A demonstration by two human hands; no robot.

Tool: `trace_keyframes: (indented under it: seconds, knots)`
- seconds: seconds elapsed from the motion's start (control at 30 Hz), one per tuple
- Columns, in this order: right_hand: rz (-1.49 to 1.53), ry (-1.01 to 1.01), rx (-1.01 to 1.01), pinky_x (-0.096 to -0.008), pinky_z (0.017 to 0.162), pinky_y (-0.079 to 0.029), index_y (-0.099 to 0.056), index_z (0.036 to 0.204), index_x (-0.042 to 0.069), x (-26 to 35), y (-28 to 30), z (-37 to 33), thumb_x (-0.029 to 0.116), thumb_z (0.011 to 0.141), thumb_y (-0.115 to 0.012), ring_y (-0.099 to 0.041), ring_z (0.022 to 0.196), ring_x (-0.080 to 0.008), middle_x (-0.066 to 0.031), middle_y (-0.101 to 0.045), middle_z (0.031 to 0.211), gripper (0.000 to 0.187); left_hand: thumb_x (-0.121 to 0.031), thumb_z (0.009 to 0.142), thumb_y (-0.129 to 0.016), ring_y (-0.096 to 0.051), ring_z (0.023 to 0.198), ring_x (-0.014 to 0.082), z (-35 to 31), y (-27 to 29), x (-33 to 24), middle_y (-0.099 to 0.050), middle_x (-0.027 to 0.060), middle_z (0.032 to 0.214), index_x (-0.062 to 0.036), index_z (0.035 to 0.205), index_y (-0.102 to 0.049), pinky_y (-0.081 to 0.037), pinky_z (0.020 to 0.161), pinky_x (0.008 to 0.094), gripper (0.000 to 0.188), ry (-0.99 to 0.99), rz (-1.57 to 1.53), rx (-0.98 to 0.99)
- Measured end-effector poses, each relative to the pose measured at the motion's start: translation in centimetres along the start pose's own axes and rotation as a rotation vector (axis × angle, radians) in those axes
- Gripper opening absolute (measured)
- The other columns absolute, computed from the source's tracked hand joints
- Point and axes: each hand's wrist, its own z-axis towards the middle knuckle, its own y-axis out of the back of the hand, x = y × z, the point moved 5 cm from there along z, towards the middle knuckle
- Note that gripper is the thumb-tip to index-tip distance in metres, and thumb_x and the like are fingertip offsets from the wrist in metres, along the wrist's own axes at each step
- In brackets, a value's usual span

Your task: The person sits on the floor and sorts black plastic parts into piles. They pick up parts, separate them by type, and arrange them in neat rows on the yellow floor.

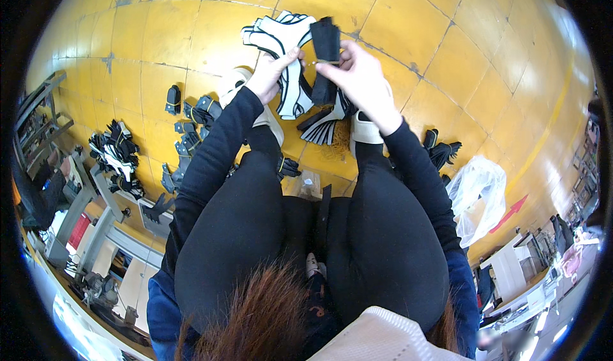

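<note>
My left hand (276,74) grips a fanned stack of white cut pieces with black edging (292,93), its thumb lying on top. To its right, my right hand (361,77) pinches a bundle of black flat pieces (326,38) that is wider at the far end; a thin yellowish band seems to cross its middle. The two stacks overlap or nearly touch between my hands, both held above the floor. Beneath them, between my shoes, lies a fanned black-and-white striped bundle (321,128). Beside it is a loose heap of thin yellow bands (338,145).
Several banded black bundles (187,137) lie left of my left leg, with a black-and-white pile (116,153) farther left. More black bundles (440,151) and a clear plastic bag (479,195) are at right. Metal frames (48,105) stand along the left edge.
</note>
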Motion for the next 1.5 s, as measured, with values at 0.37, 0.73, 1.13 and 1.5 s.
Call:
trace_keyframes:
  seconds: [0.37, 0.73, 1.13, 1.5]
  knots:
    - [0.237, 0.051, 0.289, -0.0298, 0.066, -0.048, -0.057, 0.106, -0.003, -1.0, -3.7, -1.5, 0.021, 0.079, -0.068, -0.059, 0.071, -0.0194, -0.0122, -0.061, 0.083, 0.038, -0.017, 0.081, -0.067, -0.063, 0.083, 0.0159, -1.0, 0.9, 1.4, -0.065, 0.0081, 0.093, -0.0025, 0.104, -0.062, -0.053, 0.071, 0.0289, 0.028, 0.160, -0.146, 0.068]
    - [-0.826, 0.801, 0.464, -0.0284, 0.072, -0.041, -0.061, 0.074, 0.012, -6.7, -10.6, -5.6, 0.013, 0.074, -0.056, -0.059, 0.078, -0.0148, -0.0022, -0.057, 0.075, 0.005, -0.022, 0.083, -0.069, -0.058, 0.107, 0.0274, -1.8, 6.8, -0.4, -0.054, 0.0158, 0.121, 0.0038, 0.129, -0.040, -0.049, 0.094, 0.0400, 0.061, 0.028, -0.555, 0.374]
    - [-0.531, 0.691, 0.324, -0.0348, 0.074, -0.047, -0.059, 0.071, 0.009, -7.8, -11.7, -5.1, 0.017, 0.076, -0.057, -0.061, 0.081, -0.0223, -0.0051, -0.060, 0.078, 0.010, -0.031, 0.078, -0.070, -0.053, 0.093, 0.0176, -3.0, 6.3, 0.2, -0.051, 0.0040, 0.110, -0.0071, 0.142, -0.026, -0.045, 0.088, 0.0353, 0.081, -0.020, -0.384, 0.322]
    - [0.665, -0.170, 0.209, -0.0310, 0.075, -0.047, -0.060, 0.093, -0.002, -5.8, -1.8, -2.3, 0.015, 0.086, -0.056, -0.059, 0.078, -0.0165, -0.0090, -0.062, 0.083, 0.019, 0.000, 0.073, -0.066, -0.065, 0.084, 0.0200, -3.0, -1.0, 2.9, -0.065, 0.0098, 0.097, 0.0013, 0.112, -0.055, -0.053, 0.077, 0.0329, 0.041, 0.222, 0.011, 0.133]
